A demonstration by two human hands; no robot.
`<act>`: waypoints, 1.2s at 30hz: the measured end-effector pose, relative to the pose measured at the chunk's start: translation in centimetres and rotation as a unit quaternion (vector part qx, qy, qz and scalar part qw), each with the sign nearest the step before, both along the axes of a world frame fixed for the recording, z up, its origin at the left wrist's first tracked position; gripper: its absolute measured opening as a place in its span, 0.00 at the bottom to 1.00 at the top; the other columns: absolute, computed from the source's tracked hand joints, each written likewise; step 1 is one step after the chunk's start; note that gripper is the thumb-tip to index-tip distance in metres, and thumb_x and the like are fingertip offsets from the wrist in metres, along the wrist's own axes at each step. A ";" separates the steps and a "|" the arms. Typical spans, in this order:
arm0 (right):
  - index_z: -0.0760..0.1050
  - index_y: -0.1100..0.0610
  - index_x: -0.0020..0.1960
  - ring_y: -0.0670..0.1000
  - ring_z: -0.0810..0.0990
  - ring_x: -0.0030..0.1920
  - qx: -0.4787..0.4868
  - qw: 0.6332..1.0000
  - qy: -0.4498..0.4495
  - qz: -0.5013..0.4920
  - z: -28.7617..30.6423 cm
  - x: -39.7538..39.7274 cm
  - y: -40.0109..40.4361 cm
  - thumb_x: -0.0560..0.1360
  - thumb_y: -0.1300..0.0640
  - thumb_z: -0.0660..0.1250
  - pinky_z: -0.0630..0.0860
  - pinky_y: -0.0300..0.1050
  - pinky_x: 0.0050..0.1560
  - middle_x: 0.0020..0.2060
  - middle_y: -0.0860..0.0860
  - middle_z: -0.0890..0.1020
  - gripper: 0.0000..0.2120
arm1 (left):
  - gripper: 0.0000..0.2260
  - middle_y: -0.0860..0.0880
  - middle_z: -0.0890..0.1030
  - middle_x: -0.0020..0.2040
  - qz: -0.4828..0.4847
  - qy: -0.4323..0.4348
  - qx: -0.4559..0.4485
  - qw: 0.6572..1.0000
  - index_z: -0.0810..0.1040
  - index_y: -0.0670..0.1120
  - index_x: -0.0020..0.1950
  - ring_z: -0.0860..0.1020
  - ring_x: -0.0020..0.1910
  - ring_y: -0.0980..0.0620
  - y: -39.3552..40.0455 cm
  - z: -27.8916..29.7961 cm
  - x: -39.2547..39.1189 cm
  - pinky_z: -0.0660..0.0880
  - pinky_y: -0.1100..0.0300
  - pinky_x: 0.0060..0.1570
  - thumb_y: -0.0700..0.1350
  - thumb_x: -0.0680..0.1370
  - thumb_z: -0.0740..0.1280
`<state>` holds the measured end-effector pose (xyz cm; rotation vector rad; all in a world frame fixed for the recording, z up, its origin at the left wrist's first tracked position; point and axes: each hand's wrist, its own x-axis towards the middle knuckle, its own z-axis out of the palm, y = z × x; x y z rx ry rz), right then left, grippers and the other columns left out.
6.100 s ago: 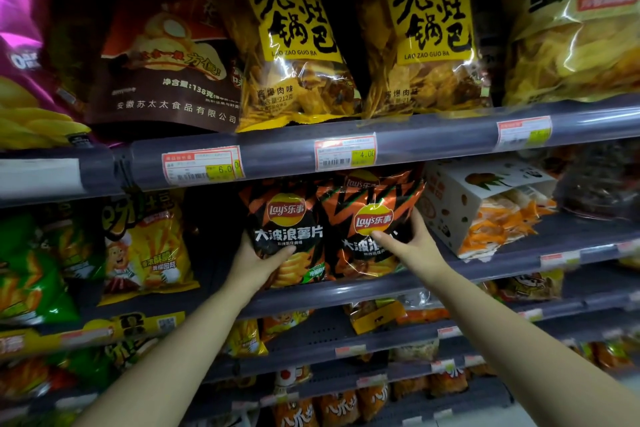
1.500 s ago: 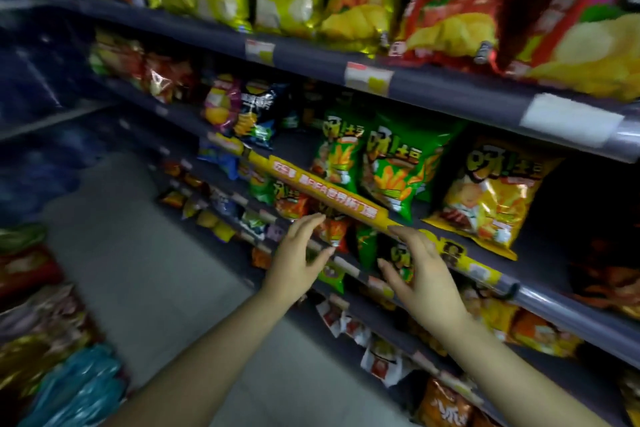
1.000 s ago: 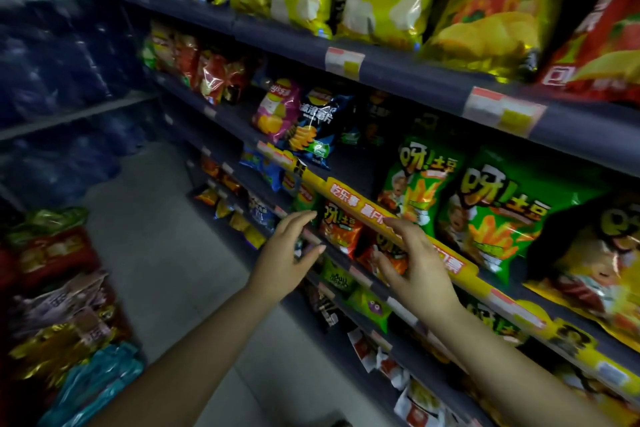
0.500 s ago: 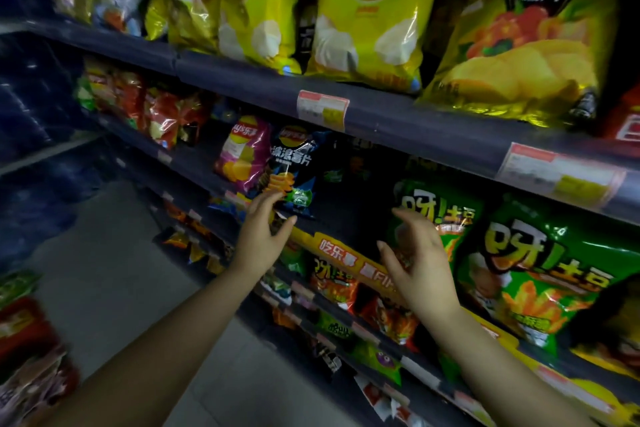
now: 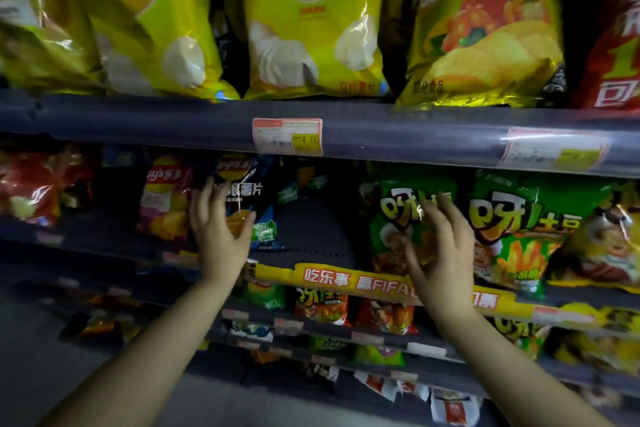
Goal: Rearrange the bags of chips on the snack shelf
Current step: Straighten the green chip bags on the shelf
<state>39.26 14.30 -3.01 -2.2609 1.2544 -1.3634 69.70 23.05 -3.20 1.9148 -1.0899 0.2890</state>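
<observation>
Green chip bag (image 5: 405,218) stood right of a bare gap on the mid shelf (image 5: 311,250), dark-blue Lay's bag (image 5: 249,198) left of it. Left hand (image 5: 218,236) & right hand (image 5: 440,246) were spread open, gripping nothing; contact w/ bags possibly made, too blurred. Risk: a hasty grab topples either bag into the gap.
</observation>
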 end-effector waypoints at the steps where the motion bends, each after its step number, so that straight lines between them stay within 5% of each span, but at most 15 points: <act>1: 0.65 0.55 0.71 0.56 0.62 0.72 0.012 1.000 0.003 -0.021 -0.2 0.2 -0.1 0.72 0.55 0.71 0.62 0.53 0.70 0.72 0.57 0.65 0.30 | 0.28 0.45 0.60 0.74 0.003 0.005 0.010 1.000 0.66 0.48 0.70 0.55 0.74 0.42 0.1 -0.3 1.0 0.61 0.41 0.70 0.48 0.72 0.71; 5: 0.59 0.52 0.75 0.57 0.56 0.74 0.033 0.997 0.021 -0.073 -0.8 1.8 -0.1 0.73 0.52 0.71 0.61 0.53 0.69 0.75 0.57 0.59 0.35 | 0.39 0.42 0.51 0.76 -0.029 0.074 0.086 0.993 0.58 0.56 0.73 0.54 0.74 0.39 -0.2 -1.3 3.1 0.63 0.42 0.68 0.52 0.68 0.75; 14: 0.63 0.52 0.73 0.52 0.61 0.74 0.003 0.998 -0.039 -0.055 0.5 4.7 1.5 0.73 0.57 0.72 0.63 0.44 0.70 0.74 0.53 0.62 0.32 | 0.35 0.46 0.62 0.74 -0.182 0.078 -0.028 0.980 0.57 0.55 0.74 0.59 0.74 0.50 -1.1 -0.6 -0.3 0.61 0.58 0.68 0.47 0.71 0.72; 20: 0.61 0.50 0.74 0.57 0.58 0.75 0.039 0.996 0.027 -0.072 -0.2 7.8 0.8 0.75 0.51 0.69 0.68 0.55 0.67 0.76 0.52 0.59 0.30 | 0.36 0.45 0.61 0.74 -0.189 0.112 0.024 0.975 0.54 0.57 0.74 0.60 0.74 0.46 -2.8 -2.4 -2.2 0.67 0.43 0.67 0.54 0.71 0.70; 25: 0.55 0.47 0.76 0.53 0.49 0.77 0.051 0.996 0.061 -0.034 -0.9 5.7 1.9 0.73 0.50 0.69 0.57 0.50 0.71 0.78 0.50 0.51 0.36 | 0.38 0.44 0.60 0.75 -0.187 0.091 0.029 0.978 0.53 0.57 0.74 0.59 0.74 0.44 -1.1 -3.3 -1.1 0.65 0.44 0.69 0.58 0.70 0.68; 31: 0.59 0.48 0.75 0.57 0.54 0.76 0.046 0.996 0.076 -0.013 -1.0 6.3 1.8 0.72 0.57 0.71 0.67 0.48 0.62 0.77 0.51 0.53 0.35 | 0.35 0.44 0.56 0.76 -0.177 0.047 0.064 0.981 0.48 0.58 0.75 0.57 0.74 0.42 -0.4 -3.0 -1.2 0.64 0.43 0.67 0.60 0.73 0.61; 36: 0.58 0.46 0.75 0.56 0.51 0.77 0.047 0.992 0.114 0.001 -1.6 7.5 1.6 0.75 0.55 0.68 0.60 0.46 0.65 0.78 0.47 0.51 0.33 | 0.32 0.47 0.58 0.76 -0.126 0.003 0.096 0.987 0.50 0.57 0.75 0.63 0.71 0.39 -0.6 -3.0 -1.0 0.69 0.39 0.62 0.60 0.74 0.58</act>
